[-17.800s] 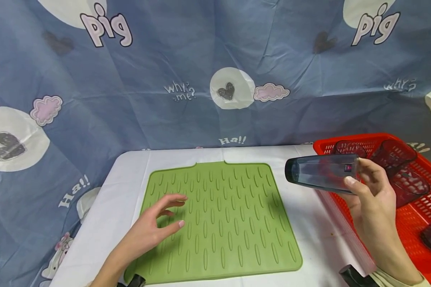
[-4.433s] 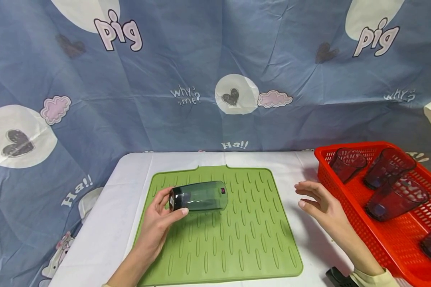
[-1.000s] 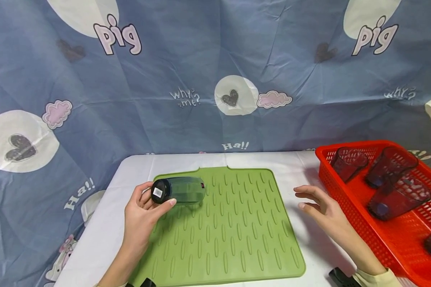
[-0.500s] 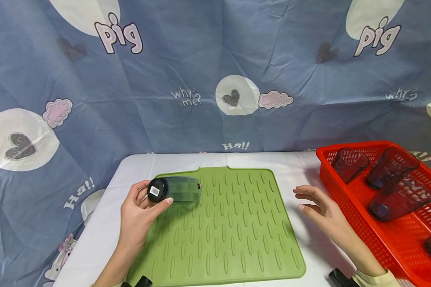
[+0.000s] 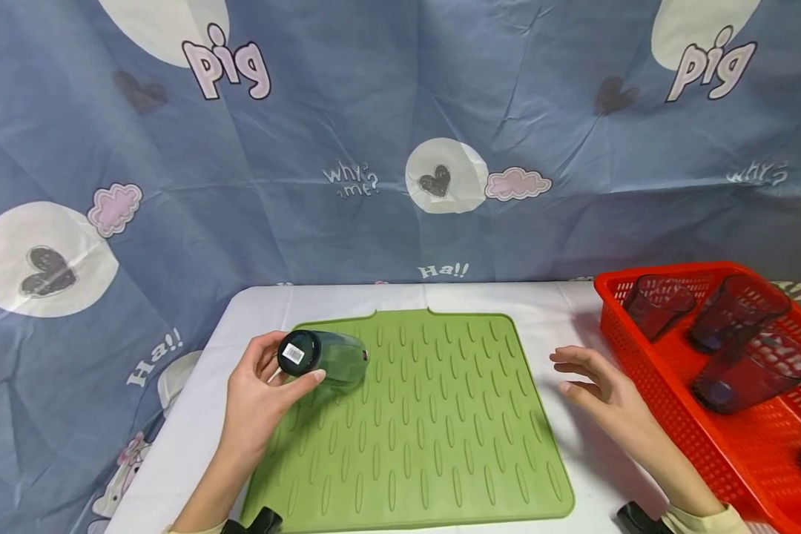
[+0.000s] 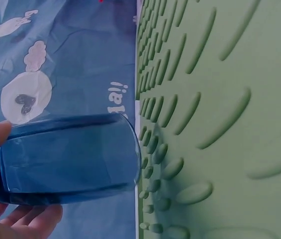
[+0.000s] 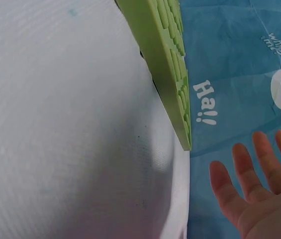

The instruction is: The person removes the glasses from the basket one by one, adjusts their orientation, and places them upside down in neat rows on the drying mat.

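Observation:
My left hand (image 5: 260,389) grips a tinted drinking glass (image 5: 340,358) near its dark base, thumb on the near side and fingers behind. The base, with a white barcode label, faces toward me, and the mouth points right and away, tipped down over the green ridged mat (image 5: 434,423). In the left wrist view the glass (image 6: 70,159) lies sideways between thumb and fingers, its rim close over the mat's ridges. My right hand (image 5: 597,389) hovers beside the mat's right edge, fingers loosely bent and holding nothing; the right wrist view shows its fingers spread apart.
A red perforated plastic basket (image 5: 681,437) stands on the right of the white-covered table (image 5: 574,311). Several tinted glasses lean or lie in it, among them a glass (image 5: 741,371) near its middle. A blue printed cloth (image 5: 347,230) hangs behind the table.
Over the last second the left hand has tilted the glass, its mouth swinging lower toward the mat. Earlier the right hand held a glass near the basket; now it is free.

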Available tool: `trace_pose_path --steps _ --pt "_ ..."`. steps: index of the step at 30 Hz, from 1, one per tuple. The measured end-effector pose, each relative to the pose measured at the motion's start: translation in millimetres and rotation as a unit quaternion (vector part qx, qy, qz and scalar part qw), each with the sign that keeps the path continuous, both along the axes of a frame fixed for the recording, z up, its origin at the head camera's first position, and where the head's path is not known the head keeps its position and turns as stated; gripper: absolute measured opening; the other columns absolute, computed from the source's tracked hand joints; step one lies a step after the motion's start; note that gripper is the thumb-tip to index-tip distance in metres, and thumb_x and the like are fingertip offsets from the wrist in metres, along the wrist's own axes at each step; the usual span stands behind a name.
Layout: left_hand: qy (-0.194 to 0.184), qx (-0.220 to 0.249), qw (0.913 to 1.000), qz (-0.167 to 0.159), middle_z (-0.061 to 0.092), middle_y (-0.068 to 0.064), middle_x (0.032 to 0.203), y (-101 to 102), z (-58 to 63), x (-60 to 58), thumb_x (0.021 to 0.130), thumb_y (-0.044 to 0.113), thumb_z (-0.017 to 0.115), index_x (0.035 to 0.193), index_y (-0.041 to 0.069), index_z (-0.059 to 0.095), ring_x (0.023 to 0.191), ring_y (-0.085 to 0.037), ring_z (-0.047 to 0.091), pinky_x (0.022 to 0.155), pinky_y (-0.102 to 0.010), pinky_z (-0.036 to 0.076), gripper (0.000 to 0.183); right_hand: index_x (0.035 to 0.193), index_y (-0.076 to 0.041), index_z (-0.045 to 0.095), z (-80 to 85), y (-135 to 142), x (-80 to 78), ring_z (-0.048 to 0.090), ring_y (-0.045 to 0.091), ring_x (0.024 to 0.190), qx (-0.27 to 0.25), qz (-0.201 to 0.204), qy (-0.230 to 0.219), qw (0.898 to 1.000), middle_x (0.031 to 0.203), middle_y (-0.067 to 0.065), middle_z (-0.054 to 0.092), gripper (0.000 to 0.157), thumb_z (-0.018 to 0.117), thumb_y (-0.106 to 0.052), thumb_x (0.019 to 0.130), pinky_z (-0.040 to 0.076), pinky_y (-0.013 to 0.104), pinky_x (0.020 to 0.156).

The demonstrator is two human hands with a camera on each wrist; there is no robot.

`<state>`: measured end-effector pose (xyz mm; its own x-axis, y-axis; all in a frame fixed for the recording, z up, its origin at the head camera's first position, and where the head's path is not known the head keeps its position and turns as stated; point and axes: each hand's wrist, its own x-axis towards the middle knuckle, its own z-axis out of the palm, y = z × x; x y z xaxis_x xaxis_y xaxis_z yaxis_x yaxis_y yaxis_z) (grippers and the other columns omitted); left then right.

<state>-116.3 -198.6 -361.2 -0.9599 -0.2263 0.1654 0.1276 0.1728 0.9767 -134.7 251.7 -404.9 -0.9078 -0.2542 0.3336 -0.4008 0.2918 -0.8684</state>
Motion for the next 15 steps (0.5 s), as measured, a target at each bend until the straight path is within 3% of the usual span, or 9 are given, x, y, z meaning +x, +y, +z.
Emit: trace_pose_path --steps 8,15 --pt "0.011 -0.020 0.9996 -0.019 0.053 -0.012 0.133 -6.7 4.7 0.4 0.074 -0.006 0.081 0.134 0.002 0.047 0.127 -0.017 0.050 0.103 -0.018 0.038 0.069 0.134 -0.006 0.051 -3.9 0.3 -2.2 0.055 0.024 0.120 0.008 0.004 -0.006 1.000 0.130 0.009 0.057 0.041 0.061 -0.001 0.096 0.046 0.019 0.093" --pt "0.006 -0.018 0.9998 -0.006 0.053 -0.009 0.132 -8.3 5.9 -1.3 0.076 -0.003 0.082 0.134 0.005 0.048 0.118 -0.010 0.057 0.101 -0.018 0.042 0.068 0.132 -0.007 0.053 -3.5 -2.7 0.2 0.057 0.022 0.118 0.013 -0.004 -0.007 1.000 0.127 0.011 0.060 0.036 0.060 -0.002 0.097 0.047 0.018 0.092"
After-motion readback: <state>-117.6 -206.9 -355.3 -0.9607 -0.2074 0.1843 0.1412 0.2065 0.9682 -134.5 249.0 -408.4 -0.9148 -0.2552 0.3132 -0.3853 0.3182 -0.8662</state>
